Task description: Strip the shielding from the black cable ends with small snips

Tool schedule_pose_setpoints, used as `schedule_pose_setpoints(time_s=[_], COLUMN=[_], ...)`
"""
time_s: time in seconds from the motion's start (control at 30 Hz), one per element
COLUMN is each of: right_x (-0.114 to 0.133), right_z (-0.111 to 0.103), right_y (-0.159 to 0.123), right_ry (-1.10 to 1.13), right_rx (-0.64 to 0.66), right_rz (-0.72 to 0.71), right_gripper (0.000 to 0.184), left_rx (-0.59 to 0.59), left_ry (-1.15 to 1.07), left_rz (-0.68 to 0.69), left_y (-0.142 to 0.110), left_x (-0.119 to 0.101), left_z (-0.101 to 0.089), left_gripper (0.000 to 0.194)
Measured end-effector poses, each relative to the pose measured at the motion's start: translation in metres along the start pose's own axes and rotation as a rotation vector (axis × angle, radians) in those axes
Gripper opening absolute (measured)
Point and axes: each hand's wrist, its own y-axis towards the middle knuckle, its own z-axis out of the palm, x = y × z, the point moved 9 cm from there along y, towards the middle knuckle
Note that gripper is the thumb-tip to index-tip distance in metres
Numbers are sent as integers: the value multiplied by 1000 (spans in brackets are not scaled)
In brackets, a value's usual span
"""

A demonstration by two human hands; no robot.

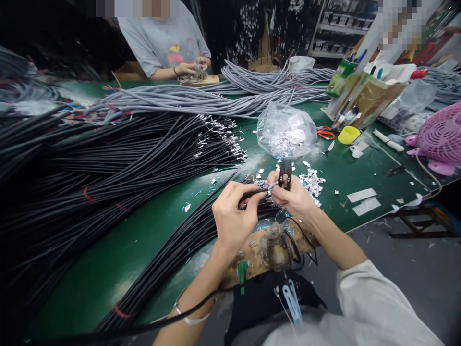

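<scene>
My left hand [236, 211] is closed around a black cable [260, 190], pinching it near its stripped end between thumb and fingers. Close in front, my right hand [292, 196] grips a dark two-pronged hand tool [285, 172] that points away from me; its exact kind is unclear. The right fingertips also meet the thin exposed wires [272, 185] at the cable's end. Below both hands, a bundle of black cables [194, 228] lies on the green table. A wooden board [252, 247] carrying a small clear-cased device [276, 252] sits at the table's near edge.
More black cables [118, 163] with foil ends fill the left side, grey cables [201, 99] behind. A plastic bag of foil scraps [288, 129], orange-handled scissors [326, 133], a yellow piece [349, 135] and a pink fan [441, 134] lie rightward. Across sits another person [162, 43].
</scene>
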Motion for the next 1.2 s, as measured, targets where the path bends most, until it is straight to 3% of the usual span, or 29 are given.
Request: schedule_pose_setpoints(time_s=[0.07,0.13,0.2,0.27,0.37,0.43,0.47,0.57,0.67,0.73,1.2], right_x=[0,-3,0,16,47,58,60,62,65,64,53], right_z=[-6,-2,4,-4,-38,-63,-67,-44,-16,-9,-15], right_y=[-1,-2,-4,-4,-14,-26,-29,-26,-29,-30,-26], right_ry=[-32,18,16,-150,-396,-376,-372,-496,-595,-594,-563], right_rx=[-77,-61,-5,-51,-365,-624,-672,-500,-355,-311,-322], right_rz=[3,49,28,-132,-397,-471,-463,-435,-475,-462,-358], right_gripper=[39,40,39,36,26,23,24,29,18,12,12], left_rx=[-58,-39,48,165,255,223,203,171,118,87,33], left_ry=[83,96,51,-8,-92,-146,-169,-185,-124,-99,-64], left_rz=[53,64,10,-64,-156,-191,-203,-212,-189,-163,-88], left_y=[0,1,3,3,1,1,0,0,0,0,-1], left_x=[-4,-4,1,7,10,11,11,12,11,8,3], left_z=[-4,-3,3,10,15,11,9,7,3,0,-2], left_gripper=[2,4,7,14,23,24,23,23,19,15,4])
